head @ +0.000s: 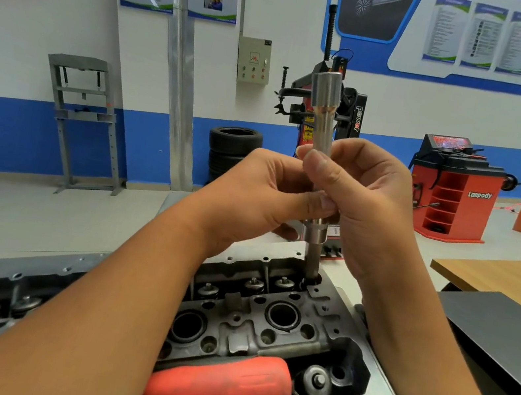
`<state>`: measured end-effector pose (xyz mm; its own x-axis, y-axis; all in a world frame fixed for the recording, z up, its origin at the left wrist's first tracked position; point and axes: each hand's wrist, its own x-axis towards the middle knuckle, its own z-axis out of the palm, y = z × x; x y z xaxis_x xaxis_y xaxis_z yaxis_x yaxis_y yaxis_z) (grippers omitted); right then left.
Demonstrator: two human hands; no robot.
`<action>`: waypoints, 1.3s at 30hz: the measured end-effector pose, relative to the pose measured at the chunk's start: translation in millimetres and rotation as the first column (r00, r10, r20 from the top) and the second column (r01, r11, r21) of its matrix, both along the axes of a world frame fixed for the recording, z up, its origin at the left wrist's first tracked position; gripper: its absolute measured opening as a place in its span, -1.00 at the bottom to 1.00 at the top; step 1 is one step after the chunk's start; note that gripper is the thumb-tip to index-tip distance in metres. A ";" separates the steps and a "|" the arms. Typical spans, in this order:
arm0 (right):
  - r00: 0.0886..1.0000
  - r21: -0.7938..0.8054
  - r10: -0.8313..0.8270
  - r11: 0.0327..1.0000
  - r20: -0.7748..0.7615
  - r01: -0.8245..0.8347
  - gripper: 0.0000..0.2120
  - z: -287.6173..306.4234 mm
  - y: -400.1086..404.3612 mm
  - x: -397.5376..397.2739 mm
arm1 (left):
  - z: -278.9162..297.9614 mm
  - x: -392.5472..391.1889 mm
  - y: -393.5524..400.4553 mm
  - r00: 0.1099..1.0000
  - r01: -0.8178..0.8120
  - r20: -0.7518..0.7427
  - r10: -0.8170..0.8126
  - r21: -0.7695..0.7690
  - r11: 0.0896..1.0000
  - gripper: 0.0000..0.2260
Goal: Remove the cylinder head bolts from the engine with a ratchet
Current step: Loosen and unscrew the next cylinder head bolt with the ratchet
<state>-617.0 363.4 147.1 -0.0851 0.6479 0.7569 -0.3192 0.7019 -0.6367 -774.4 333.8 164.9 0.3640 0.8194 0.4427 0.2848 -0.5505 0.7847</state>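
A stack of black rubber tyres (233,152) is seen by the blue-banded wall, between a grey steel shop press (83,120) and a red wheel balancer (453,193). A beige control box (254,60) is mounted above.

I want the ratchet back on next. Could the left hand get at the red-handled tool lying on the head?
Probably yes, once it lets go: the left hand now grips the extension bar with the right hand. The red handle lies exposed on the cylinder head, directly beneath the left forearm, nothing covering it.

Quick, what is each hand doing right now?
Left hand: pinches the extension bar.
Right hand: grips the same extension bar, which stands in the cylinder head.
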 end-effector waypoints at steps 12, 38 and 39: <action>0.999 -0.033 0.041 0.999 0.011 -0.041 -0.80 0.3 -0.7 -1.9 | -0.9 3.0 0.7 1.000 -0.014 0.024 0.014 0.030 0.999 -0.81; 1.000 -0.007 -0.011 1.000 -0.012 0.011 -0.83 2.6 -3.6 -2.1 | 0.4 3.3 -0.8 0.992 -0.075 0.101 0.071 0.042 0.996 -0.75; 0.999 0.000 -0.032 1.000 -0.010 0.032 -0.84 2.2 -3.1 -2.4 | 0.9 2.2 -1.0 0.991 -0.090 0.105 0.084 0.049 0.995 -0.70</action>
